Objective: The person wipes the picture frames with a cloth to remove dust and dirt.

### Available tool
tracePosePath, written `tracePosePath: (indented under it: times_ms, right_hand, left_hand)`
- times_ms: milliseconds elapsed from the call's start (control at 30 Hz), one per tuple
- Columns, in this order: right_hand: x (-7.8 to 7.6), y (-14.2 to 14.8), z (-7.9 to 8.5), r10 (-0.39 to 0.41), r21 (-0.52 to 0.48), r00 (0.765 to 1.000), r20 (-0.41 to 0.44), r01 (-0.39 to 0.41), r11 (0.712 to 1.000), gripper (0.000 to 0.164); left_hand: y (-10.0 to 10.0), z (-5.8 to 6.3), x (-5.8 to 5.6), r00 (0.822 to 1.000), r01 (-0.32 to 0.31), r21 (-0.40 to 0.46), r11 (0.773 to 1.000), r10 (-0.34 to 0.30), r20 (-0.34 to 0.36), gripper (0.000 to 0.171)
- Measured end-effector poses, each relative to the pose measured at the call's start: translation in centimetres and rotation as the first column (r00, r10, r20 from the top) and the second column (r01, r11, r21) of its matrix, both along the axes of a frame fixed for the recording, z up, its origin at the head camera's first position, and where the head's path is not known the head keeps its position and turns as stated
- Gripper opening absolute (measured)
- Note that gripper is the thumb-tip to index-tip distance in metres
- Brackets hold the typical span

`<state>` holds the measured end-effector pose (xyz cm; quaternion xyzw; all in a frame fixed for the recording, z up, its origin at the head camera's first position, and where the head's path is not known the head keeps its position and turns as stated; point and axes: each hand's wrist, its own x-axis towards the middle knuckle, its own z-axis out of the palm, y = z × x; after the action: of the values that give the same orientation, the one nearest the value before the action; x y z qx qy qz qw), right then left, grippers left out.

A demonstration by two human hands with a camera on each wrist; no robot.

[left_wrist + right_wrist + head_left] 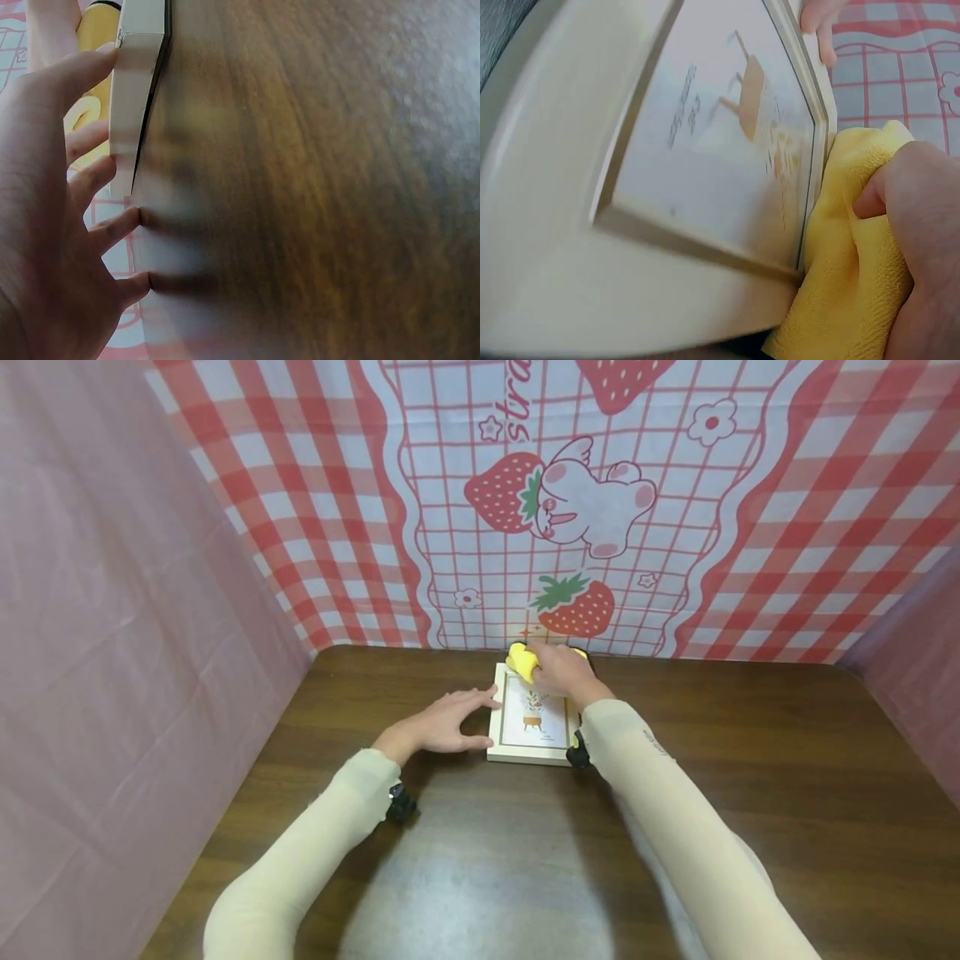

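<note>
picture frame [525, 752] and yellow cloth [844, 247] on a brown tabletop [750, 718], near its far edge and a little left of the midpoint between the left and right edges. the frame lies face up, its print [534, 718] of a potted plant showing with the pot's legs toward the near edge. the cloth is bunched along the frame's far side, and the right hand [564, 670] grips it, thumb pressed into the folds. bunching probably gives a thick pad that can bear on the narrow border without the fingers touching it. the left hand [450, 722] grasps nothing: its fingers are spread, with the thumb by the frame's near-left corner and other fingertips against the left side. this contact is best read as a brace, so that a push from the cloth does not slide the frame. in the left wrist view, the two outermost fingers reach down to the tabletop, which likely steadies that hand. the two hands are apart, on neighbouring sides of the frame. the right forearm, in a pale sleeve [675, 802], extends nearly straight from the near edge, passing over the frame's right side; the left arm is bent at the elbow and comes in from the left.
</note>
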<state>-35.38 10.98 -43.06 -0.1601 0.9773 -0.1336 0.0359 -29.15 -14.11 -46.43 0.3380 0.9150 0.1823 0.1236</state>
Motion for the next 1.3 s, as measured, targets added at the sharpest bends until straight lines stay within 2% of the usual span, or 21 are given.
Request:
tracePosePath:
  times_ms: [267,533,700,967,1300]
  right_hand:
    - [0.2,-1.6,0.0,0.041,-0.022,0.999,-0.003,-0.041,0.999,0.047]
    - [0.2,-1.9,0.0,0.024,0.005,0.999,-0.026,-0.024,1.000,0.047]
    - [0.2,-1.6,0.0,0.026,0.012,1.000,-0.014,-0.026,1.000,0.051]
    - [0.1,-0.5,0.0,0.013,-0.020,1.000,0.019,-0.013,1.000,0.047]
    - [0.2,0.6,-0.1,-0.014,-0.047,0.997,0.074,0.017,0.999,0.048]
  left_hand:
    - [0.1,0.1,-0.1,1.000,0.009,0.005,1.000,-0.009,-0.017,0.070]
    - [0.2,0.1,-0.1,1.000,0.014,0.011,1.000,-0.014,-0.025,0.070]
    - [0.3,0.1,-0.2,0.999,0.014,0.009,1.000,-0.013,-0.031,0.070]
    - [0.4,0.0,-0.4,1.000,0.005,0.019,1.000,-0.004,-0.020,0.070]
    - [-0.1,0.2,0.1,1.000,-0.004,0.021,1.000,0.004,-0.002,0.070]
